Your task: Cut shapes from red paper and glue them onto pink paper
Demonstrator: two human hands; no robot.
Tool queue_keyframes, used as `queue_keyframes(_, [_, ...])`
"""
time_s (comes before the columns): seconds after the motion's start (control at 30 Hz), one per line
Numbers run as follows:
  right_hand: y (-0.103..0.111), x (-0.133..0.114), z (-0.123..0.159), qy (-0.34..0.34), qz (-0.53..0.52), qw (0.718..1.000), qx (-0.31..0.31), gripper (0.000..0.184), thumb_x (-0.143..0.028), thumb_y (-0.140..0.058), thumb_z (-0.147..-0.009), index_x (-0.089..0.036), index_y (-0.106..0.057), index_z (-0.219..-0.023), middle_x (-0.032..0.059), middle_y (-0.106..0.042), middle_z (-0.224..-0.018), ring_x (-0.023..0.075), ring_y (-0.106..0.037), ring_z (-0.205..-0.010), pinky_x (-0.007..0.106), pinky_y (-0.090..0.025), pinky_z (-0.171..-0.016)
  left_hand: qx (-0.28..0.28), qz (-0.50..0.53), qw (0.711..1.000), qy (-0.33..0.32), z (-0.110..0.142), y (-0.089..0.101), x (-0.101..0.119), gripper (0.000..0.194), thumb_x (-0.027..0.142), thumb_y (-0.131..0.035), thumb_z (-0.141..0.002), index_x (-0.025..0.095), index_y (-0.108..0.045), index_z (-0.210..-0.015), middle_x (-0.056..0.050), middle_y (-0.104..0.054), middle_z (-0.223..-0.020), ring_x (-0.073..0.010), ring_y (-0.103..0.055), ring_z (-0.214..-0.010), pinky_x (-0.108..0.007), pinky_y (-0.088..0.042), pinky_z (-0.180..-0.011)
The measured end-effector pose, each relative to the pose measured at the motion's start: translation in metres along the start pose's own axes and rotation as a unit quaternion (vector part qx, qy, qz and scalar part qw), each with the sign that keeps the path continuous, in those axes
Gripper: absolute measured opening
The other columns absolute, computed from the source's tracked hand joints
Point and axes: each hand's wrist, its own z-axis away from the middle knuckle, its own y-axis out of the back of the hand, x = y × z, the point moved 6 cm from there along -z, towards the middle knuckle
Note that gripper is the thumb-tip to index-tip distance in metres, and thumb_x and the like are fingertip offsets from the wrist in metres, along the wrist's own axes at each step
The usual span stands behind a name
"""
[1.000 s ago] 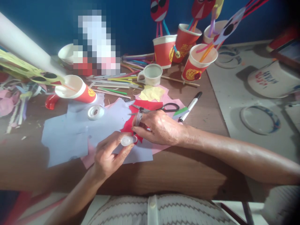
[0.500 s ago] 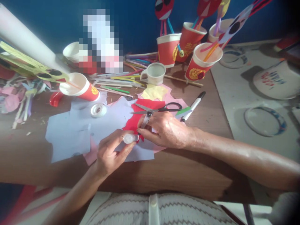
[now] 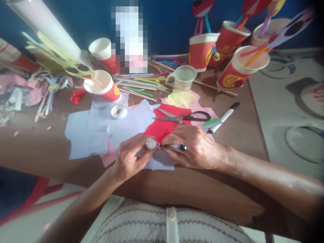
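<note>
Between the thumb and fingers of my left hand (image 3: 133, 153) is a small round translucent white piece (image 3: 152, 144). My right hand (image 3: 199, 146) grips a marker pen (image 3: 173, 147), lying nearly level with its dark end to the right. The pen's tip meets the right edge of the round piece. Both hands are over red paper (image 3: 164, 130), close to the table's front edge. Black-handled scissors (image 3: 183, 118) lie partly open on that paper, just beyond my right hand. A second marker (image 3: 224, 118) rests on the right, beside a green-and-blue scrap.
Pale blue paper (image 3: 86, 141) spreads leftward, with a white tape roll (image 3: 118, 111) on it. Behind stand a white mug (image 3: 183, 77), coloured sticks (image 3: 141, 82) and several red paper cups (image 3: 204, 50). Paper scraps (image 3: 32, 87) pile up at left; a grey board (image 3: 275, 101) lies at right.
The marker in my right hand has tipped from slanting upward to nearly level, its dark end now rightward. My left hand keeps the round piece. The whole view has shifted, moving the table things rightward.
</note>
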Motion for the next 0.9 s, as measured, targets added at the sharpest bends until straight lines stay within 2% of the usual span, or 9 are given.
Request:
queue_keyframes(0.17, [-0.001,-0.006,0.003,0.041,-0.01,0.999,0.001,0.01,-0.011,-0.052,-0.082,-0.012,-0.061,-0.086,0.0069,-0.065,-0.065,0.0189,-0.059,-0.062,0.031,-0.047,-0.058,-0.01,0.043,0.999,0.008,0.004,-0.001,-0.004,0.017,0.009,-0.061,-0.081,0.017,-0.059,-0.096,-0.004,-0.064,-0.077,-0.0129,-0.057,-0.068,-0.024,-0.048,-0.062])
queue_keyframes(0.4, [-0.009,-0.007,0.008,0.048,-0.019,0.999,-0.013,0.018,-0.008,-0.048,-0.081,-0.018,-0.054,-0.095,0.0037,-0.064,-0.066,0.0184,-0.057,-0.06,0.031,-0.045,-0.058,0.002,0.068,0.998,0.005,0.007,-0.002,-0.007,0.02,0.009,-0.061,-0.08,0.017,-0.058,-0.099,-0.005,-0.065,-0.081,-0.0139,-0.056,-0.069,-0.027,-0.049,-0.062])
queue_keyframes(0.53, [-0.012,-0.01,0.009,0.06,-0.02,0.998,-0.01,0.016,-0.008,-0.046,-0.082,-0.017,-0.054,-0.093,0.0028,-0.061,-0.065,0.0172,-0.055,-0.06,0.03,-0.044,-0.057,0.007,0.06,0.998,0.0,0.008,-0.003,-0.007,0.02,0.012,-0.062,-0.081,0.017,-0.057,-0.1,-0.003,-0.063,-0.076,-0.014,-0.056,-0.068,-0.028,-0.048,-0.062])
queue_keyframes(0.77, [-0.016,-0.021,0.01,0.127,0.024,0.992,-0.005,0.009,-0.008,-0.051,-0.084,-0.013,-0.057,-0.087,0.0039,-0.061,-0.064,0.0172,-0.056,-0.059,0.032,-0.045,-0.058,0.008,0.031,0.999,-0.002,0.007,-0.003,-0.006,0.017,0.013,-0.06,-0.082,0.018,-0.057,-0.098,-0.001,-0.06,-0.073,-0.0128,-0.053,-0.064,-0.027,-0.047,-0.06])
queue_keyframes(0.9, [-0.015,-0.021,0.009,0.124,0.024,0.992,-0.008,0.011,-0.008,-0.048,-0.085,-0.015,-0.056,-0.086,0.0033,-0.061,-0.063,0.0168,-0.057,-0.059,0.031,-0.045,-0.059,0.01,0.026,1.0,-0.002,0.007,-0.002,-0.006,0.018,0.015,-0.06,-0.083,0.019,-0.057,-0.1,0.0,-0.061,-0.073,-0.0133,-0.054,-0.066,-0.027,-0.048,-0.061])
